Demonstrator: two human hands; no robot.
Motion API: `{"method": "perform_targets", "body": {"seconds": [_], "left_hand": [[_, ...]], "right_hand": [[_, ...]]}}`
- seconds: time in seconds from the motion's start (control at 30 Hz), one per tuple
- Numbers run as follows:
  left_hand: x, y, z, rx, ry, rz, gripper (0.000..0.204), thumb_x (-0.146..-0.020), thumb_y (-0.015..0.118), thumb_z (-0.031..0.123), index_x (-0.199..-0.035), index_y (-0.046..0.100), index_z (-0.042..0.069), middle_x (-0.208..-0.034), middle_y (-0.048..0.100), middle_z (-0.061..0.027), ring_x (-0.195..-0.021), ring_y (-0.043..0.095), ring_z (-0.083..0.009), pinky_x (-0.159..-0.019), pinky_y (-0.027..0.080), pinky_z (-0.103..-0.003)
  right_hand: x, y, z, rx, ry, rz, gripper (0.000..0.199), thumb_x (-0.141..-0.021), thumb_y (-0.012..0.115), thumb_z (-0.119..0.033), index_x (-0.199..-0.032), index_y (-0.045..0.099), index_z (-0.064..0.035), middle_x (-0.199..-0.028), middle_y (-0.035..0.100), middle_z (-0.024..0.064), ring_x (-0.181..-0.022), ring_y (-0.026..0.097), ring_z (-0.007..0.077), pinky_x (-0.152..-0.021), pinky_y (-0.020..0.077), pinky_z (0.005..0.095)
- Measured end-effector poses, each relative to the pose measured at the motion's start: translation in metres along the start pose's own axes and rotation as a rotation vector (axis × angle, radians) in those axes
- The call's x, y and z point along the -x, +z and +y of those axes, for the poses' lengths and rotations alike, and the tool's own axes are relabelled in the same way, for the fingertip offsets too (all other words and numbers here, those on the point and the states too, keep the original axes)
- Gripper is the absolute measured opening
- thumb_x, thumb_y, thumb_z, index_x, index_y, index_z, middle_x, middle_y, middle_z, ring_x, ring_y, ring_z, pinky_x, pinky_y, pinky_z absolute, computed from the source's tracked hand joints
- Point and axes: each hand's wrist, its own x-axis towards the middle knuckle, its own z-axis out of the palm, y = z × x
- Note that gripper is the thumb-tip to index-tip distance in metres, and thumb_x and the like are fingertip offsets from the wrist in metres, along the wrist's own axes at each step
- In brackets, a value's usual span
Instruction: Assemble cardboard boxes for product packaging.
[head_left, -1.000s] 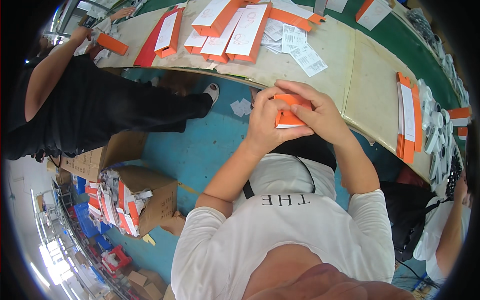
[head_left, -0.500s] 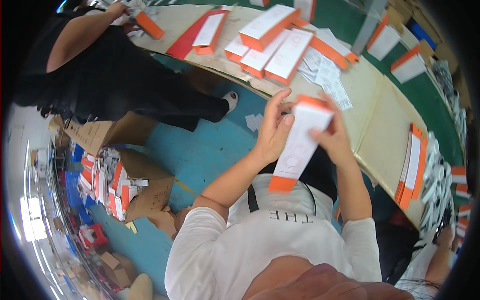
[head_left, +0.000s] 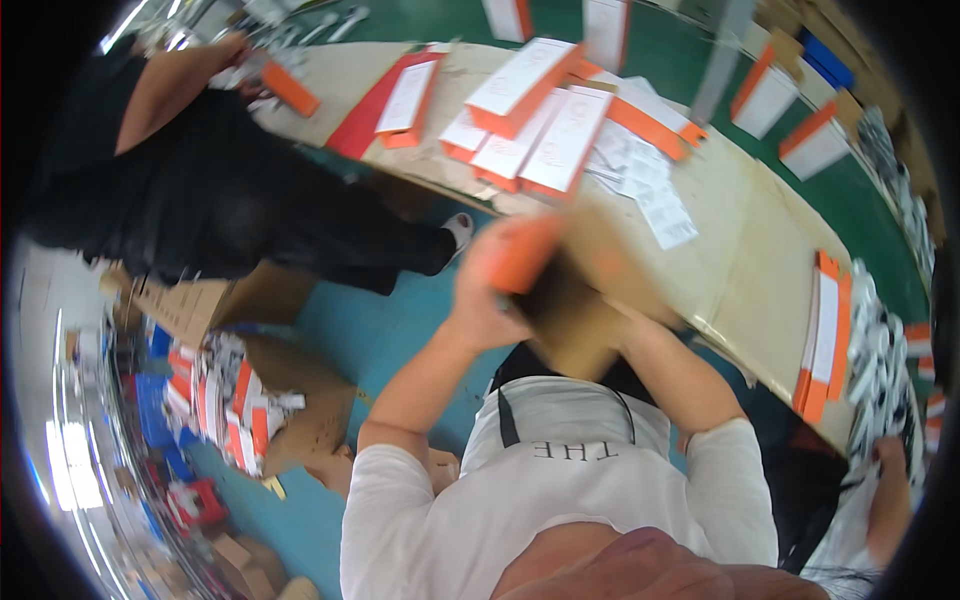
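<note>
"Though it's blurred, where's the open box (head_left: pixel 575 335)?"

"Near the table (head_left: pixel 745 285); the left hand (head_left: pixel 478 290) clasps its orange side, the right hand (head_left: pixel 640 335) the opposite side, presumably for steadiness."

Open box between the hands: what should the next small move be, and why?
I'd probably steady the box with the left hand and right hand, opening toward the view: its brown inside shows, but blur hides whether anything lies in it, and the left hand seems to have hold of its orange part.
</note>
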Motion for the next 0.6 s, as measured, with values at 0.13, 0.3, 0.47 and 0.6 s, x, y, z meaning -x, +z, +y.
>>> {"method": "perform_targets", "body": {"seconds": [0.13, 0.3, 0.47, 0.6], "left_hand": [[0.034, 0.005, -0.023, 0.103, -0.281, 0.144, 0.064, -0.065, 0.074, 0.014, -0.121, 0.045, 0.004, -0.131, 0.038, -0.0155, -0.115, 0.043, -0.0278, -0.093, 0.037, -0.039], [0.027, 0.037, -0.005, 0.207, -0.344, 0.277, 0.082, -0.054, 0.081, 0.018, -0.121, 0.038, -0.002, -0.114, 0.051, -0.0156, -0.103, 0.053, -0.0264, -0.087, 0.043, -0.036], [0.035, 0.055, -0.003, -0.043, -0.397, 0.019, 0.085, -0.053, 0.078, 0.017, -0.125, 0.035, 0.001, -0.12, 0.048, -0.0173, -0.109, 0.048, -0.0337, -0.092, 0.036, -0.041], [0.043, 0.055, -0.01, -0.104, -0.345, -0.025, 0.086, -0.054, 0.077, 0.017, -0.127, 0.034, 0.001, -0.123, 0.046, -0.0184, -0.109, 0.047, -0.0334, -0.092, 0.035, -0.043]], "right_hand": [[0.007, -0.072, -0.056, 1.517, -1.068, 0.664, 0.052, -0.078, 0.064, -0.033, -0.121, 0.052, -0.0065, -0.121, 0.052, 0.0165, -0.113, 0.047, 0.0316, -0.089, 0.0413, 0.0389], [0.031, -0.129, -0.054, 1.736, -0.874, 1.033, 0.028, -0.08, 0.058, -0.013, -0.107, 0.062, -0.0082, -0.121, 0.053, 0.0126, -0.111, 0.048, 0.033, -0.094, 0.038, 0.0395], [0.053, -0.11, -0.056, 1.545, -1.064, 0.97, 0.026, -0.079, 0.054, -0.002, -0.102, 0.066, -0.0089, -0.111, 0.056, 0.01, -0.1, 0.053, 0.0292, -0.082, 0.0446, 0.036], [0.099, -0.061, -0.057, 1.485, -1.334, 0.616, 0.035, -0.073, 0.053, 0.008, -0.099, 0.067, -0.01, -0.096, 0.056, 0.0094, -0.08, 0.056, 0.024, -0.07, 0.0467, 0.0308]]}}
